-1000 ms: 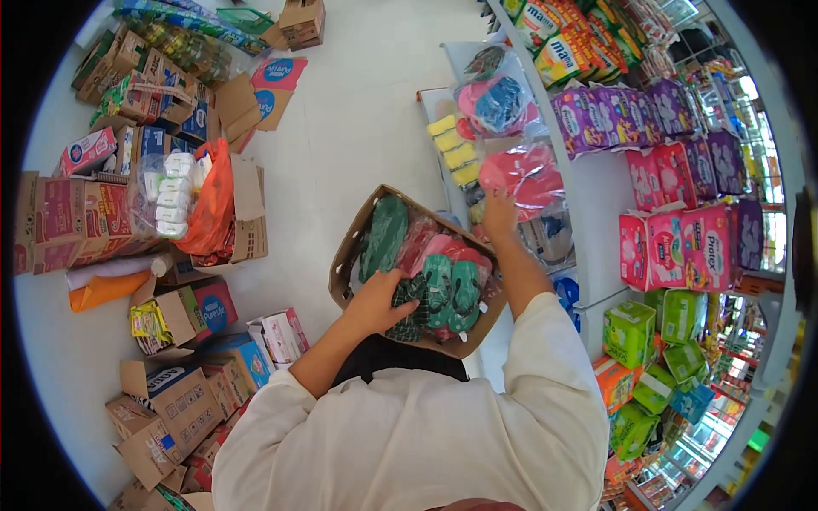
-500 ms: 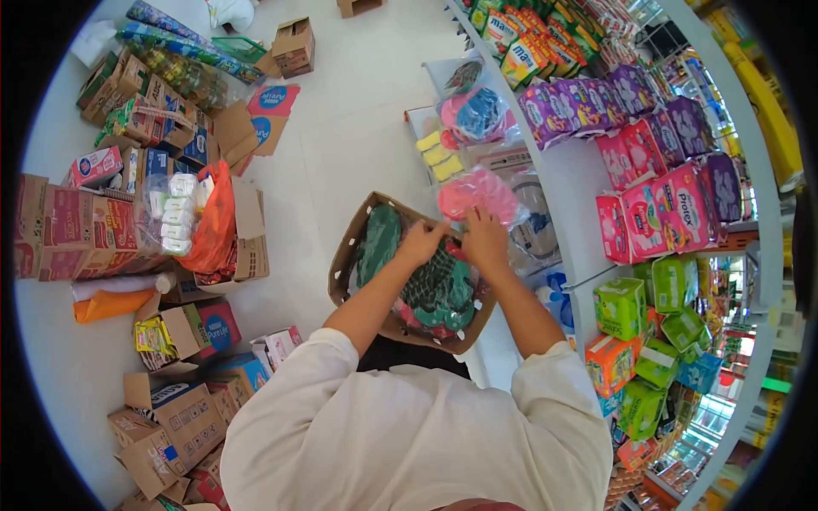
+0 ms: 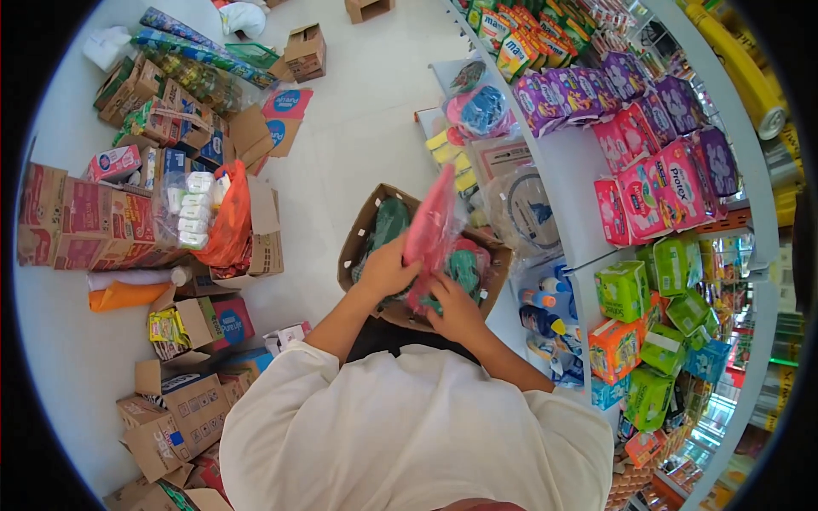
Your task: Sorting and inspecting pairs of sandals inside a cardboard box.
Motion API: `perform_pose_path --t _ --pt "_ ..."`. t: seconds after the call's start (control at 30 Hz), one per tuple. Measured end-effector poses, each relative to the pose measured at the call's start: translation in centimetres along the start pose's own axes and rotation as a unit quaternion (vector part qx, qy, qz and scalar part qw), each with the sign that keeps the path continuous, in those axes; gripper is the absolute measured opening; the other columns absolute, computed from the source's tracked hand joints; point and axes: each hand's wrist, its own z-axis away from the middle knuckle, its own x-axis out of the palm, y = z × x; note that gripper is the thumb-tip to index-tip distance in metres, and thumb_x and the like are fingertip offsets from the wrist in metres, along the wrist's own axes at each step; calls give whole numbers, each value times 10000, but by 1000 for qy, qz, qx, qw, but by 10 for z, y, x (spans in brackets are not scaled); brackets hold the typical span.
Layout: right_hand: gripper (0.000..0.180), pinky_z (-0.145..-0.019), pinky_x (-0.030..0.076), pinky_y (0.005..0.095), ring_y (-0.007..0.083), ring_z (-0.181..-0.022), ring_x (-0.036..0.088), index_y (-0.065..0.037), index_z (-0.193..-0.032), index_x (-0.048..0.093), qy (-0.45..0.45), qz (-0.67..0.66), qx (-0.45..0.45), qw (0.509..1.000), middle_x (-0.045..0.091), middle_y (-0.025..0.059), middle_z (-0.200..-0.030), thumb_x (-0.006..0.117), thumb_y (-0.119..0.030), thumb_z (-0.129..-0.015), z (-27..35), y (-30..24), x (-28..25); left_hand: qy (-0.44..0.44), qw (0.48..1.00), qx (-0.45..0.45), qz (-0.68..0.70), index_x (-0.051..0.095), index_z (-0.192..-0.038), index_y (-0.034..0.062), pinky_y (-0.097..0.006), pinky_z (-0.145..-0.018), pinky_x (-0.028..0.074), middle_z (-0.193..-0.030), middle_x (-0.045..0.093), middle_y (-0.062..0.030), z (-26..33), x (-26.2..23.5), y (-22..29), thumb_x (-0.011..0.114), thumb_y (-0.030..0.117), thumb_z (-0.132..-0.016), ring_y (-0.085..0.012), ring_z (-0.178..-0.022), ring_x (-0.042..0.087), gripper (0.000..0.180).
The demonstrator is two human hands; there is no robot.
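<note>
A flat pink pack in clear plastic (image 3: pixel 432 217) is tilted up on edge above an open cardboard box (image 3: pixel 500 277); what kind of goods it holds I cannot make out. My left hand (image 3: pixel 385 271) grips its left side. My right hand (image 3: pixel 452 305) closes on its lower end, fingers partly hidden by the wrap. Inside the box lie dark green packs (image 3: pixel 390 220) on the left, and green and reddish plastic-wrapped goods (image 3: pixel 464 266) on the right. The box sits in front of my body.
On my right stand shelves with purple packs (image 3: pixel 567 98), pink packs (image 3: pixel 660 200) and green packs (image 3: pixel 620 291). Yellow sponge-like blocks (image 3: pixel 452 157) and a clear-wrapped round item (image 3: pixel 524 213) lie on the low shelf. Cartons (image 3: pixel 85 217) and an orange bag (image 3: pixel 228 221) crowd the left.
The pink pack has come off the low shelf side to over the box and turned from flat to upright. Both hands have drawn back toward my body with it.
</note>
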Motion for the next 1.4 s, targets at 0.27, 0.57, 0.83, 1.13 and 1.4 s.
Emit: perform_pose_path --t 0.27,0.57,0.83,1.13,1.4 --pt "287 -899 499 442 370 -1039 627 -35 -1117 645 159 -31 -17 987 668 176 -1092 670 -106 -840 -22 -20 -78 -25 945 194 -263 445 -1451 164 -418 -801 492 -1270 620 -68 41 -5 11 707 286 -815 -260 -970 660 698" --pt "378 -954 485 429 361 -1100 617 -42 -1185 634 -46 -30 -77 996 659 179 -1160 697 -188 -842 -36 -22 -49 -126 913 239 -305 606 -1277 173 -390 -785 474 -1076 657 -49 76 23 9 746 361 -767 -220 -929 651 560" --pt "674 -998 455 360 263 -1196 587 -12 -1266 609 -350 -171 181 903 640 158 -1263 695 -555 -877 -101 -8 -14 -135 792 455 -384 631 -1246 236 -385 -842 462 -957 654 -13 58 15 18 644 316 -803 -192 -839 653 450" --pt "463 -711 489 288 126 -803 612 -2 -1248 599 -228 -365 109 896 670 29 -889 772 -109 -832 -128 3 -18 -167 713 483 -480 652 -1201 233 -467 -988 409 -828 645 20 33 22 21 562 253 -853 -207 -848 656 359" --pt "396 -849 524 311 157 -944 653 -3 -1206 600 173 -517 81 835 684 57 -1050 729 -29 -832 -106 1 -103 -152 884 295 -330 658 -1203 137 -480 -1107 372 -985 694 -68 46 -18 19 657 252 -800 -287 -1043 635 419"
